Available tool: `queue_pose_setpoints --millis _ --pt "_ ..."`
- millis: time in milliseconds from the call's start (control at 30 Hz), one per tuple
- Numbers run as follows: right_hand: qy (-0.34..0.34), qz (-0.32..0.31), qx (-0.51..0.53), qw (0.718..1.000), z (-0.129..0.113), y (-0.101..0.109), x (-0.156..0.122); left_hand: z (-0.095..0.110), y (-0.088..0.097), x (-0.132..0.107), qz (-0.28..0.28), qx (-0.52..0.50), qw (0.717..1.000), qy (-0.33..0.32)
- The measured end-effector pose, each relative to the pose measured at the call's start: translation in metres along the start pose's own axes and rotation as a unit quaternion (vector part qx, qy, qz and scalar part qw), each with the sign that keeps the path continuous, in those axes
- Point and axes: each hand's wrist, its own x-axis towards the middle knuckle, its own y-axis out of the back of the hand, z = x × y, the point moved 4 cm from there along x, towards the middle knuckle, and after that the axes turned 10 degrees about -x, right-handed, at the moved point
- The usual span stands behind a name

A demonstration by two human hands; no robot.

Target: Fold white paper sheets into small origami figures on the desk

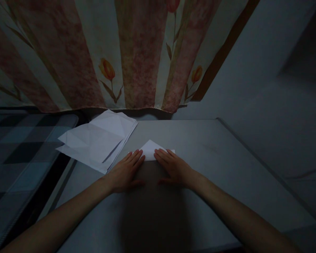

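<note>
A small folded piece of white paper (149, 151) lies flat on the table, its pointed top facing away from me and a straight fold along the near edge. My left hand (125, 172) rests flat with fingers stretched over the paper's left end. Over the right end lies my right hand (175, 168), its fingers also extended and the thumb held apart. Both hands press from above and grip nothing. The fingers hide the two ends of the paper.
Creased white sheets (100, 137) are piled at the table's back left corner, overhanging its left edge. A checked mattress (23, 151) stands beside the table on the left. Behind hangs a striped tulip curtain (139, 52). The pale table (213, 182) meets a wall (265, 116) on the right.
</note>
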Motion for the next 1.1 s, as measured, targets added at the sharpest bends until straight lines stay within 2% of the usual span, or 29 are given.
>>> queue_pose_setpoints --millis 100,167,433,633,767,833,1000,1100 --pt "0.053 -0.012 0.028 0.998 -0.018 -0.007 0.018 0.000 0.001 -0.001 0.006 -0.004 1.000 -0.003" --pt "0.062 -0.023 0.038 0.997 -0.020 -0.012 0.022 0.000 0.002 -0.001 0.005 -0.006 1.000 0.002" --pt "0.015 -0.049 0.033 0.998 0.008 -0.016 -0.009 -0.003 0.002 -0.003 -0.014 -0.009 1.000 0.018" --pt "-0.021 -0.018 0.030 0.999 0.025 -0.008 -0.020 -0.010 0.009 -0.008 0.009 0.004 1.000 0.027" --pt "-0.040 0.008 -0.005 0.999 0.028 0.001 -0.004 0.000 0.023 0.007 0.034 0.038 0.998 0.042" --pt "-0.049 0.016 -0.031 0.998 0.028 0.003 0.008 0.006 0.026 0.019 0.026 0.065 0.996 0.047" --pt "-0.035 0.025 -0.084 0.996 0.028 -0.002 0.023 0.011 0.026 0.038 0.028 0.143 0.989 -0.006" --pt "-0.013 0.029 -0.100 0.994 0.030 -0.004 0.024 0.010 0.026 0.042 0.032 0.150 0.988 -0.013"
